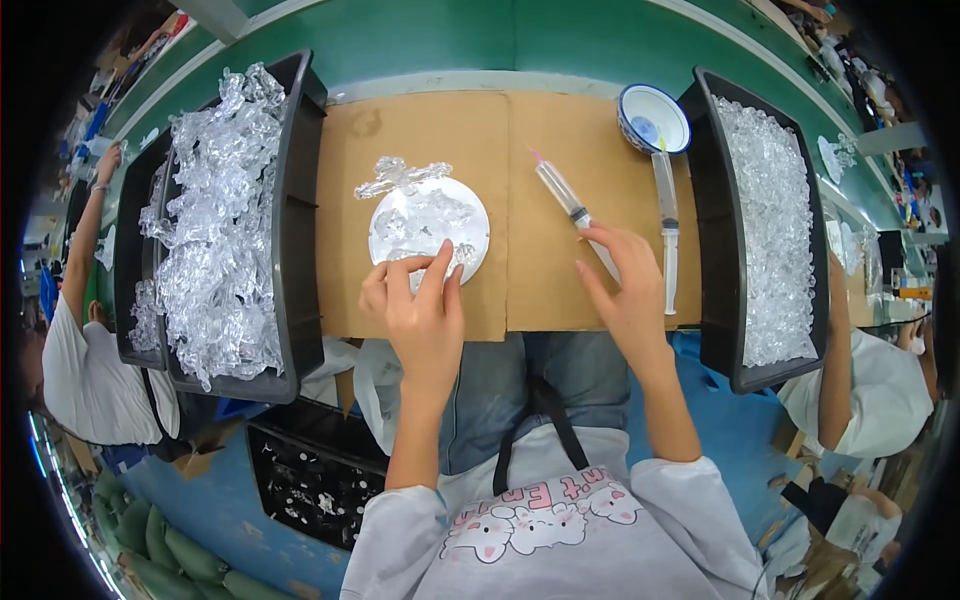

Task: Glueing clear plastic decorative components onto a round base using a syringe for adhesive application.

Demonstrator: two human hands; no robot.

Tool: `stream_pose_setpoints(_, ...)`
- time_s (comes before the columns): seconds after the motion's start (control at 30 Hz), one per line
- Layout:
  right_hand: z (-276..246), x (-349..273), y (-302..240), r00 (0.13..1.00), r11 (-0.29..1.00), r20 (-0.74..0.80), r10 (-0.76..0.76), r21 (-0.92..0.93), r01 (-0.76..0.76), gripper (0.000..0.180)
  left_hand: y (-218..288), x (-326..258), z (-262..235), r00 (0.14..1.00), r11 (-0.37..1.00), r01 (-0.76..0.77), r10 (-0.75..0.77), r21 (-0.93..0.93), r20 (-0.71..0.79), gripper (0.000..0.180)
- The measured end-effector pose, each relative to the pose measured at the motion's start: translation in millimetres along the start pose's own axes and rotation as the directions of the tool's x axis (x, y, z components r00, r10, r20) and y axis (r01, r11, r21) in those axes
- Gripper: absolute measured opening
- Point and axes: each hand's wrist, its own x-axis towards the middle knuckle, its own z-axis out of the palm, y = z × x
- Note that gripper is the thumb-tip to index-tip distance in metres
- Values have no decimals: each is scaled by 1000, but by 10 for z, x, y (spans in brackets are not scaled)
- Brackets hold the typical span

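Observation:
My left hand (415, 315) is over the near edge of a round white plate (382, 240), its fingers bent and the thumb close to the index finger. Whatever is between those fingertips is too small and clear to make out. Clear plastic pieces (430, 212) lie on the plate, and a branched clear piece (400, 177) overhangs its far rim. My right hand (628, 290) has thumb and fingers apart around the plunger end of a slanting syringe (562, 193) with a pink tip. A second syringe (669, 235) lies to its right, its yellow-green tip at a bowl.
A blue-rimmed white bowl (640, 105) stands at the cardboard's (450, 115) far right. Black bins of clear plastic pieces flank me, left (290, 230) and right (745, 290). Another black crate (270, 460) is on the floor. People sit at both sides.

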Motion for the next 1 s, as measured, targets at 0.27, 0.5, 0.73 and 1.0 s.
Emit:
stream_pose_setpoints(0.27, 105, 16, 150, 991, 991, 41, 130, 37, -131, 39, -81, -34, 186, 997, 979, -62, 50, 193, 67, 26)
stream_pose_setpoints(0.5, 170, -2, 210, 993, 987, 38, 112, 112, -115, 34, -76, 0, 150, 993, 971, -47, 20, 234, 114, 25)
stream_pose_setpoints(0.73, 0, -411, 96, 946, 800, 176, 274, 505, -325, 25, -132, 68, 84, 975, 960, -148, 102, 239, 195, 22)
stream_pose_setpoints(1.0, -155, -748, 13, 901, 620, 315, 297, 654, -433, 24, -82, 78, 75, 955, 945, -195, 122, 264, 270, 23)
